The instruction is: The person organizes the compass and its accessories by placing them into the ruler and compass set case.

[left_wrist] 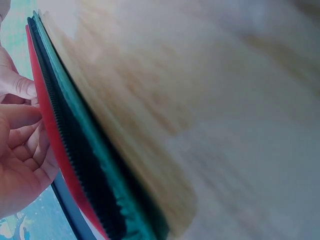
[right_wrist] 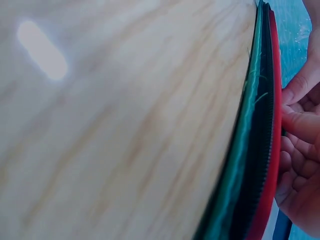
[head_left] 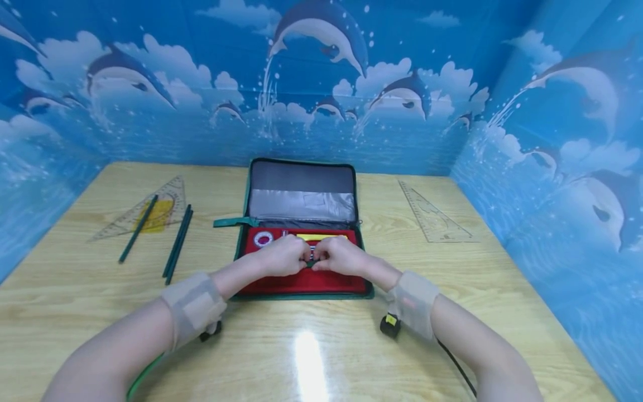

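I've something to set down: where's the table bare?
Bare tabletop lies between the open zip case and the right-hand set square, and before the case, between the forearms. Crowded: the left side, with three green pencils, a second set square and a yellow square; and the case, where left hand and right hand work.

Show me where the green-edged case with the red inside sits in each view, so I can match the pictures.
Head: the case lies open near the middle, the left hand and right hand over it.
Left wrist: its zipped edge slants from upper left to the bottom.
Right wrist: its zipped edge runs down the right side.
Shared landmark: the wood-grain tabletop bordering the case.
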`<state>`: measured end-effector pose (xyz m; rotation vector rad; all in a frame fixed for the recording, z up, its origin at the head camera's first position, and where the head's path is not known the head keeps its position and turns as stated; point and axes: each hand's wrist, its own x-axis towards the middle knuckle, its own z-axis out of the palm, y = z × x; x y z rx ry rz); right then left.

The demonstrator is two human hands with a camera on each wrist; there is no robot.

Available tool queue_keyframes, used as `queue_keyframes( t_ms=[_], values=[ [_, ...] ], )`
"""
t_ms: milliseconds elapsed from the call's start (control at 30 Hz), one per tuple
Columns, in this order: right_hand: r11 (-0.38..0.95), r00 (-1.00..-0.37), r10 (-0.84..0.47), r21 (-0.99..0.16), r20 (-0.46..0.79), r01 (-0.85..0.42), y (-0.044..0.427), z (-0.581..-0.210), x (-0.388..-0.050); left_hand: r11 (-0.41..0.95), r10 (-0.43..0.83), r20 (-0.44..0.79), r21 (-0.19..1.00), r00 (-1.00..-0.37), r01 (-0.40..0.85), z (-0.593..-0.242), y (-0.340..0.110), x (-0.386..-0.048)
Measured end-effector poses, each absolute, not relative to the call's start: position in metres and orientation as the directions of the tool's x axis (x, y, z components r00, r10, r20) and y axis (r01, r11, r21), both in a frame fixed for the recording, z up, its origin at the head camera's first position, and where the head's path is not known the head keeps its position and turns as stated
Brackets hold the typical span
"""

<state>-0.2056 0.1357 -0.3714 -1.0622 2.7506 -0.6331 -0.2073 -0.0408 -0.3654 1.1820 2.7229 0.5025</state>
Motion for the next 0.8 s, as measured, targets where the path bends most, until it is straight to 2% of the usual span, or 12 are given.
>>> queue_keyframes(
  t_ms=[200,433,600,800],
  values=[
    [0.679,-0.738,-0.675,-0.377,0.017,-0.629,0.133,-0.366,-0.202,0.618,0.746,0.03,0.34,-0.665,0.708,-0.364,-0.042,-0.205],
    [0.661,-0.707,-0.698,-0.279,0.113,-0.696,0.131,-0.366,-0.193,0.595,0.775,0.049,0.277,-0.63,0.754,-0.362,-0.041,-0.202],
    [0.678,-0.735,-0.668,-0.314,0.117,-0.665,0.132,-0.369,-0.195,0.583,0.784,0.061,0.27,-0.617,0.767,-0.362,-0.039,-0.201],
    [0.678,-0.736,-0.675,-0.344,0.06,-0.65,0.129,-0.364,-0.201,0.586,0.784,0.045,0.277,-0.619,0.762,-0.36,-0.038,-0.201]
  ],
)
